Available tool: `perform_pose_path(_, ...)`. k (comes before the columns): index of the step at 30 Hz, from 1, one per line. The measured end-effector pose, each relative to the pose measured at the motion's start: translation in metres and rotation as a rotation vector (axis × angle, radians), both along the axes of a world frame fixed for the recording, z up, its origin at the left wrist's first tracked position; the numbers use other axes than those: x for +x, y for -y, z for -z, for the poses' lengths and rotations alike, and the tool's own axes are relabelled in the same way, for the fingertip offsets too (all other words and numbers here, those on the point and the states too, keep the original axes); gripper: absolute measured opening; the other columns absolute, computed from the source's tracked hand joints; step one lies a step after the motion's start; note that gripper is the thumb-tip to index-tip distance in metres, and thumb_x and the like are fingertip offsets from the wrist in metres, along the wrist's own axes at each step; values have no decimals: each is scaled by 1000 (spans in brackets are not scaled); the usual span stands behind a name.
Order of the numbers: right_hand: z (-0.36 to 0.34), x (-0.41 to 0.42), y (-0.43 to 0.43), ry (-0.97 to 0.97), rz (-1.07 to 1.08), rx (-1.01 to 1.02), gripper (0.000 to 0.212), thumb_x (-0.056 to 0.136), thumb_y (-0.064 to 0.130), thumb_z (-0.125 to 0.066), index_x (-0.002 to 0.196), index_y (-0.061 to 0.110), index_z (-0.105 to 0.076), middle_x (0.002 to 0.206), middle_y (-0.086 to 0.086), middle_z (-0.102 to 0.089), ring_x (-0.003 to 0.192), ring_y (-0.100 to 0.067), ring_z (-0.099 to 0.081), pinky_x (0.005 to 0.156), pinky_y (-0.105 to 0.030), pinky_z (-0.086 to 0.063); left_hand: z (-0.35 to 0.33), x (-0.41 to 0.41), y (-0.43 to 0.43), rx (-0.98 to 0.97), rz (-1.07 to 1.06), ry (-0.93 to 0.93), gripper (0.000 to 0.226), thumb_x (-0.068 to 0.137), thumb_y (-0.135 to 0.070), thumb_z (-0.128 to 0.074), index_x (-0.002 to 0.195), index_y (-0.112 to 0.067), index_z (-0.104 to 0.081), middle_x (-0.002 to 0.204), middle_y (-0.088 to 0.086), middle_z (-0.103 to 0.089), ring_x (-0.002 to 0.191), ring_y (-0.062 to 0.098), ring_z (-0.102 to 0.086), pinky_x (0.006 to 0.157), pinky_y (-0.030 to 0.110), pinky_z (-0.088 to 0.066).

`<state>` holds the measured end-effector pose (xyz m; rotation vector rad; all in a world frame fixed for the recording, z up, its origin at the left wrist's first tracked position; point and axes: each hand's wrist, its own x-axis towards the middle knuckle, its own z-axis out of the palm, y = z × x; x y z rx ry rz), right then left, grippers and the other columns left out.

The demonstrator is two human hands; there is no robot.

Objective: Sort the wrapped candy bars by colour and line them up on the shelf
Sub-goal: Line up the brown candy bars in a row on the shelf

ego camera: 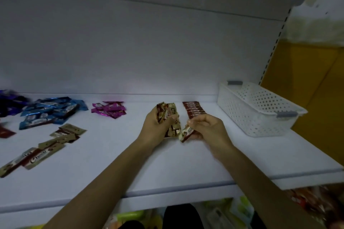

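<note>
Forearms bare, stretched in from 6 o'clock and met just right of centre over the shelf [186, 163]. Curled the left hand [158, 128] round a bunch of gold-and-brown bars [168, 115], fanned up toward 12 o'clock. Pinched a single gold-and-brown bar [186, 133] between thumb and bent fingers of the right hand [206, 126], at 3 o'clock of the bunch and nearly touching it. Could not tell whether either hand rested on the shelf.

Counted one bar in the right hand; several in the left, number unclear. Saw one row of red-brown bars [193, 109] at 12 o'clock of the right hand, laid edge to edge, about eight. Found a magenta heap [109, 109] at 9 o'clock of the bunch, four or five bars; a blue heap [52, 111] farther out, too overlapped to count; purple bars [9, 102], blurred, at the far 9 o'clock edge. About six loose gold-and-tan bars [46, 147] at 8 o'clock, and one dark red bar [5, 132] cut by the frame. One white perforated basket [256, 109] at 2 o'clock, with two grey clips [285, 114].

Bare surface between the hands and the front lip [167, 189] at 6 o'clock, and between magenta heap and bunch. Basket near the red-brown row, by the shelf's 3 o'clock end.
</note>
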<state>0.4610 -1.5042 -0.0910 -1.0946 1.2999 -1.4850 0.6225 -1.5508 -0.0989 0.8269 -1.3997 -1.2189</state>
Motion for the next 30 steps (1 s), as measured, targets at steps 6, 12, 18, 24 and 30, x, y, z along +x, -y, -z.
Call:
perform_pose_path(6, 12, -35, -25, -752, 95, -76, 9, 77, 12, -76, 80, 17, -69, 77, 11, -67, 69, 2, -59, 65, -14, -43, 1, -8, -13, -39, 117, 60, 17, 89, -13, -65, 96, -27, -60, 83, -12, -74, 76, 8, -71, 60, 17, -52)
perform_pose_path(12, 9, -41, -31, -1070, -79, -85, 33, 81, 40, -71, 109, 24, -70, 100, 7, -59, 94, -9, -51, 85, -29, -43, 2, -8, -13, -29, 92, 67, 16, 88, -16, -66, 98, -28, -60, 90, -4, -73, 79, 12, -71, 61, 18, -54)
perform_pose_path(18, -1, -31, -36, -1254, -53, -152, 26, 89, 32, -64, 114, 28, -67, 100, 7, -49, 88, -8, -46, 88, -31, -42, 1, -8, -15, -37, 83, 66, 18, 89, -17, -66, 98, -30, -59, 84, -13, -72, 77, 4, -70, 59, 13, -51)
perform_pose_path(24, 6, -29, -52, -1351, 2, -88, 24, 88, 45, -60, 87, 21, -65, 91, 7, -51, 81, -10, -49, 65, -21, -35, 2, -8, -13, -22, 74, 49, 18, 89, -17, -66, 97, -31, -59, 87, -10, -72, 77, 5, -70, 58, 15, -52)
perform_pose_path(30, 6, -63, -60, -1341, 171, -39, 12, 91, 26, -57, 95, 17, -64, 92, 3, -62, 88, -16, -54, 80, -33, -41, 5, -10, -10, 18, 99, 30, 18, 89, -16, -66, 100, -29, -60, 93, -3, -73, 80, 12, -72, 60, 21, -55)
